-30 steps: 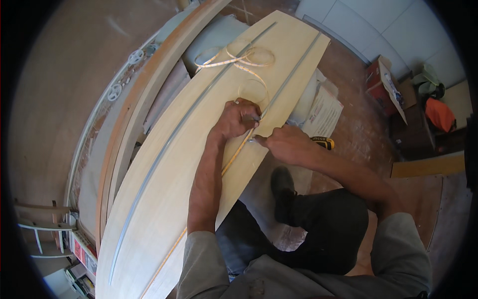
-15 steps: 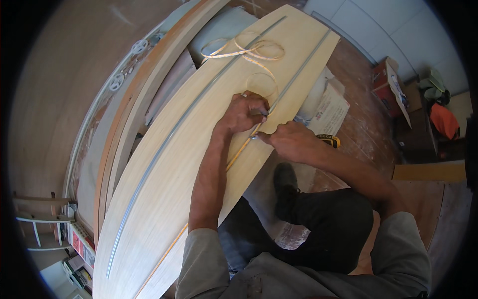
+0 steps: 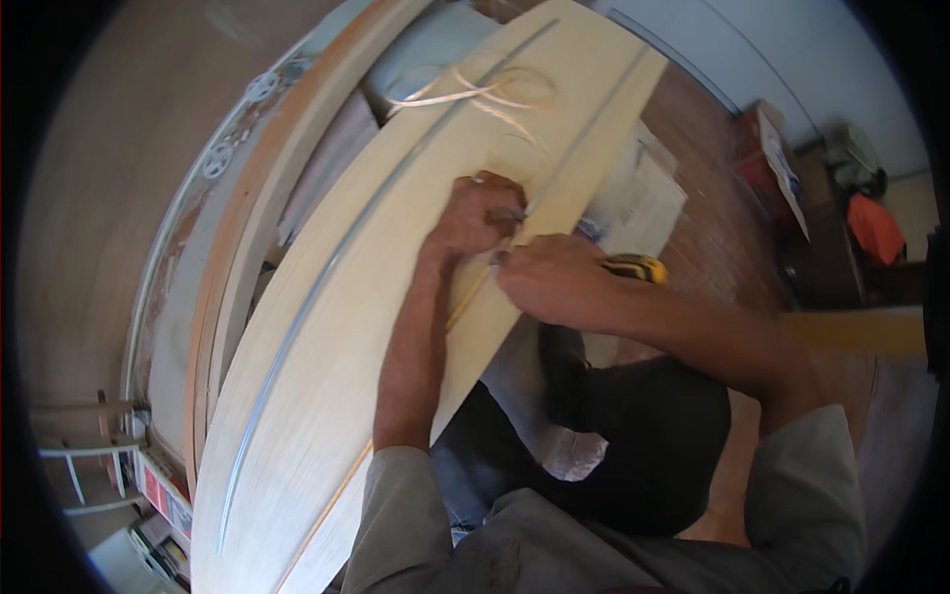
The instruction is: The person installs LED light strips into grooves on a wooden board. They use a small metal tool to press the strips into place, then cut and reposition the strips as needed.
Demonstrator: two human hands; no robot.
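A long, curved pale wood panel [image 3: 327,396] lies across my lap area, with grey lines along it. A thin orange-yellow inlay strip [image 3: 341,485] runs along the right-hand line, and its loose length [image 3: 475,94] loops over the far end. My left hand [image 3: 482,213] is closed with the thumb and fingers at the strip, seemingly pinching it. Just nearer, my right hand [image 3: 549,277] is closed at the same line. A small grey metallic piece [image 3: 498,258] shows at its fingertips, too blurred to name.
A yellow-and-black tool [image 3: 638,267] lies beyond my right wrist. Curved wooden boards [image 3: 233,247] stand along the panel's left side. Pale sheet material [image 3: 643,203] is on the reddish-brown floor right of the panel. Farther right are a red box [image 3: 767,168] and an orange object [image 3: 876,230].
My right hand has moved left along the panel, closer to my left hand, and more of the yellow-and-black tool shows. The whole view has shifted slightly.
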